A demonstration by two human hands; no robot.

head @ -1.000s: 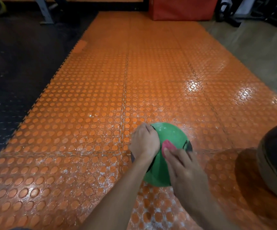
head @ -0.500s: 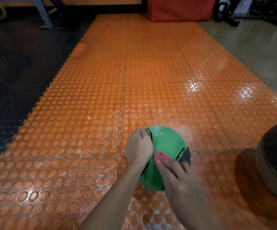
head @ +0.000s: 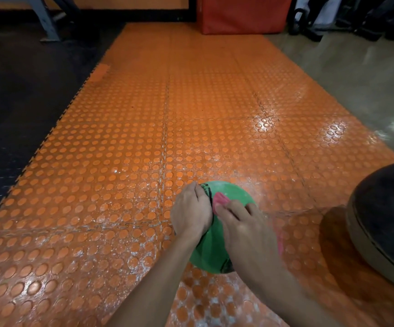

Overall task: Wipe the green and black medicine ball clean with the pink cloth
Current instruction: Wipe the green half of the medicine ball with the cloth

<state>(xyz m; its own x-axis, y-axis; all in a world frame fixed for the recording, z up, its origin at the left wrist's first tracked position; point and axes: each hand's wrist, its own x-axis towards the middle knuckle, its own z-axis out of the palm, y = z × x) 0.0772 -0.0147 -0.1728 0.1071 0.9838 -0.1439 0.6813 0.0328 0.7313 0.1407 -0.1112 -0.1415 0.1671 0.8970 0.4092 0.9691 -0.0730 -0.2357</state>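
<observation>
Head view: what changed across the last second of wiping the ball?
The right hand slid the pink cloth leftward across the top of the green and black medicine ball, until it sits beside the left hand. Unchanged: the left hand grips the medicine ball's left side, the medicine ball rests on the orange mat, and the large dark ball stays at right.

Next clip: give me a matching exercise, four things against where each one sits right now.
1 pink cloth
2 left hand
3 red block
4 dark ball

A far end of the orange mat
B right edge of view
C under the right hand, on the green ball
D on the green ball's left side

Pairs: 1-C; 2-D; 3-A; 4-B
</observation>
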